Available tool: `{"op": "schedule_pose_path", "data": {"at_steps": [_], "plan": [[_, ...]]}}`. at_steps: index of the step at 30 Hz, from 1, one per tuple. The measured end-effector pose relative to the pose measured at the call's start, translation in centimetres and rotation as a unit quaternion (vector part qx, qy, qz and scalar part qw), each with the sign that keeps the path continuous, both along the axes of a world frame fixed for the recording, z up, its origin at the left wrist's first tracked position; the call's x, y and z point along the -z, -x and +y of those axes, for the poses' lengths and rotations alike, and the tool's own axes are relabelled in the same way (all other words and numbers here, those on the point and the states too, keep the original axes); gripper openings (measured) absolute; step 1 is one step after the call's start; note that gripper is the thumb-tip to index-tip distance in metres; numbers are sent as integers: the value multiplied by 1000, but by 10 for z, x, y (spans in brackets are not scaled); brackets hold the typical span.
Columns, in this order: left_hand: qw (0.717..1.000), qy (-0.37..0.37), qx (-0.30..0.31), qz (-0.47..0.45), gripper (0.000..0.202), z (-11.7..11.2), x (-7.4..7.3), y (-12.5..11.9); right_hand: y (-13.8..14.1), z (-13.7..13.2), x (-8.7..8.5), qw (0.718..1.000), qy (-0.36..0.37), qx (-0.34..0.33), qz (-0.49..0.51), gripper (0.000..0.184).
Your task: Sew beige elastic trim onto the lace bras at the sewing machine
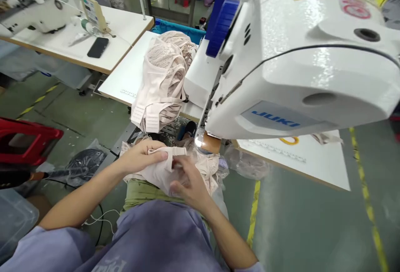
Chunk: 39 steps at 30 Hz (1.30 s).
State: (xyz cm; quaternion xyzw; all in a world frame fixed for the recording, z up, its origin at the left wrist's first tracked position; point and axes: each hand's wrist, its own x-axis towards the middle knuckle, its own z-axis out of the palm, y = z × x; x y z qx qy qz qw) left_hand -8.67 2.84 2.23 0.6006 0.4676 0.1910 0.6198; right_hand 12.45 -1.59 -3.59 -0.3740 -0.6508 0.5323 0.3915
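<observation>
Off tbl edge [115, 98]: garment [161, 173] (beige) in 2 hands [142, 155] [193, 182].

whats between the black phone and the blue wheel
In the head view, a pile of beige garments and some white tabletop lie between the phone and wheel.

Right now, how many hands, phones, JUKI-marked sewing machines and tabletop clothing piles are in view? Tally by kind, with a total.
Hands: 2 (left hand, right hand)
Phones: 1 (black phone)
JUKI-marked sewing machines: 1 (white machine)
Tabletop clothing piles: 1 (beige pile)
Total: 5
</observation>
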Motion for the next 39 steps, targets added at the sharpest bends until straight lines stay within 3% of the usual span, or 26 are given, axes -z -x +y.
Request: {"op": "schedule_pose_path", "data": {"at_steps": [2, 4, 6, 8, 10, 13, 15, 19, 22, 27, 31, 34, 37, 39], "plan": [[998, -38, 20, 43, 40, -3, 0, 12, 20, 14, 16, 987, 118, 20, 111, 65], [991, -76, 37, 103, 37, -4, 9, 15, 33, 23, 33, 946, 235, 82, 206, 55], [973, -138, -21, 185, 30, -4, 25, 10, 38, 24, 49, 914, 285, 176, 229, 41], [938, -198, -126, 256, 29, -7, 44, -1, 37, 18, 61, 914, 246, 259, 189, 34], [937, -188, -174, 237, 31, -11, 62, -16, 33, 10, 70, 936, 154, 298, 110, 27], [982, -91, -123, 114, 41, -17, 83, -37, 26, 1, 78, 962, -6, 270, -36, 15], [987, -74, -114, 83, 45, -17, 90, -46, 19, -2, 81, 960, -89, 241, -115, 14], [978, -111, -138, 109, 40, -16, 85, -49, -4, -4, 80, 947, -154, 237, -156, 14], [979, -133, -95, 125, 34, -17, 67, -48, -18, -2, 70, 948, -172, 224, -145, 23], [990, -97, -50, 90, 37, -17, 44, -53, -22, 9, 50, 955, -119, 214, -166, 30], [991, -67, -92, 74, 35, -21, 51, -65, -18, 6, 51, 955, -98, 234, -152, 22], [984, -80, -134, 83, 35, -25, 63, -79, -24, -6, 62, 943, -152, 227, -189, 19], [977, -108, -133, 130, 36, -24, 70, -84, -55, -4, 71, 930, -199, 159, -266, 19], [973, -133, -109, 152, 36, -23, 69, -81, -93, 18, 71, 917, -197, 148, -315, 21]]}}
